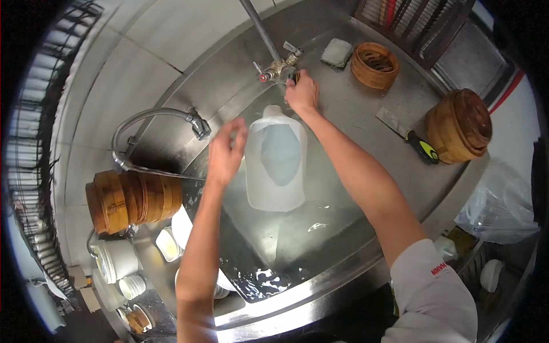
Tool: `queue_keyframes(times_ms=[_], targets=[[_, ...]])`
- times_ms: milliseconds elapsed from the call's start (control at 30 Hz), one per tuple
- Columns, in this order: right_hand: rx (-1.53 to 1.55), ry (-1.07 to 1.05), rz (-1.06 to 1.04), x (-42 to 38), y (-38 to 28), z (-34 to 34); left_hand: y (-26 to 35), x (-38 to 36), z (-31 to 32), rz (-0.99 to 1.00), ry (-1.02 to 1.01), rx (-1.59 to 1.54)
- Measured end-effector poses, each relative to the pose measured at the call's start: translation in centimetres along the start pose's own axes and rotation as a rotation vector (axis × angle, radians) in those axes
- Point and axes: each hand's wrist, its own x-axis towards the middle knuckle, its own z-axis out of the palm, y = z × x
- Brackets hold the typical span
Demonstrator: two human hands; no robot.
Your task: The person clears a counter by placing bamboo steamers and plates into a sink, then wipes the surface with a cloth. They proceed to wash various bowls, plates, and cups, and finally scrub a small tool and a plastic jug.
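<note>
In the water-filled sink [337, 214] lies a translucent white plastic jug [276, 197] with a large opening cut in its side and its neck toward the taps. My right hand [303, 92] is closed at the metal tap [279, 70], its fingers around a small dark part there; the fingers hide most of it. Over the left edge of the jug, my left hand [227, 153] is raised with fingers apart and slightly blurred, nothing in it. A curved hose faucet [166, 111] with a spray head arches beside my left hand.
Bamboo steamers [137, 197] are stacked at the left, above white tubs [117, 260]. Along the right ledge are a scraper [420, 143] with a black and green handle, stacked steamers [457, 128], a single steamer [374, 66] and a pale scouring pad [336, 52].
</note>
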Motion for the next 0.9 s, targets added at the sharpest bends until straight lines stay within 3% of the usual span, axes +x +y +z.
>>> queue_keyframes(times_ms=[100,167,267,400,500,600,700,800,900], targets=[[-0.06,0.024,-0.026,1.8,-0.9,-0.5,-4.6,8.3,3.9,0.015,0.025,-0.036],[-0.019,0.037,0.028,3.2,0.4,1.1,-5.1,12.9,6.5,-0.017,0.093,-0.25],[0.004,0.08,0.089,3.5,0.5,2.3,-3.1,16.5,9.5,-0.298,0.044,-0.577],[0.033,0.161,-0.023,2.8,0.6,2.9,-4.0,18.1,10.8,-0.293,-0.131,-0.561],[0.083,0.145,0.028,2.6,0.0,2.6,-4.1,18.1,10.4,-0.295,-0.153,-0.543],[0.105,0.302,0.084,2.6,-0.6,3.3,-3.3,17.8,10.3,-0.282,-0.168,-0.55],[0.075,0.201,-0.155,2.4,0.8,3.6,-3.5,18.2,10.1,-0.272,-0.18,-0.524],[0.158,0.273,0.048,2.7,-0.4,3.3,-3.4,18.0,10.6,-0.288,-0.176,-0.51],[0.08,0.236,-0.172,1.9,0.8,4.2,-3.3,18.3,10.2,-0.298,-0.165,-0.501]])
